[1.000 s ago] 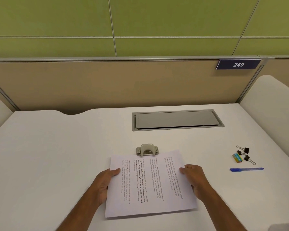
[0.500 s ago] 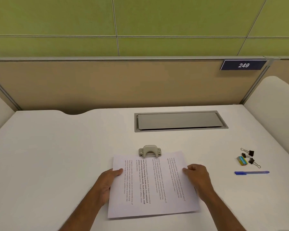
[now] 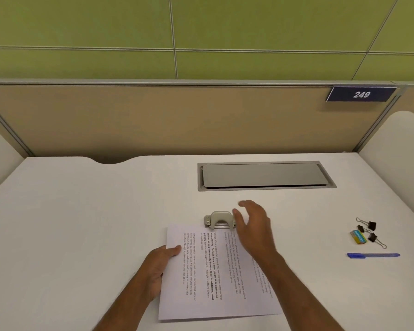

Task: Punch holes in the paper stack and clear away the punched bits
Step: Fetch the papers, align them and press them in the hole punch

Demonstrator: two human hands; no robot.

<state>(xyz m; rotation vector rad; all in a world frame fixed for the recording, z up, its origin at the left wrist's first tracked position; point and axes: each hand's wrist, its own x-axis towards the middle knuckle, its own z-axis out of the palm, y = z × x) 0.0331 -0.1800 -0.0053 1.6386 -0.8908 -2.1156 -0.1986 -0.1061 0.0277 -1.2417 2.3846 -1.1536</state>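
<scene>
Because only the left hand point(image 3: 161, 261) holds the stack point(image 3: 215, 271), with its thumb on top of the left edge and the other fingers at the side, the sheets can turn or slide when force comes on the far end; the right side of the stack lies free on the desk point(image 3: 81, 223), so a small pull from the left would make the edge crooked in the slot. Farther on, the far edge of the stack goes under the punch point(image 3: 219, 220), but how deep it sits is hidden, and if it is not fully in, the holes will come too close to the edge. The right hand point(image 3: 253, 225) is over the right end of the punch with fingers spread and relaxed, holding nothing; it is blurred, and I cannot tell if it touches the punch. If it presses on this end and not on the middle of the lever, the punch may tip or shift and only one hole would be clean. No punched bits show on the desk; once they fall out they may scatter toward the clips point(image 3: 369, 231) and pen point(image 3: 373, 255) at the right, or into the gap of the flap point(image 3: 263, 175) behind
</scene>
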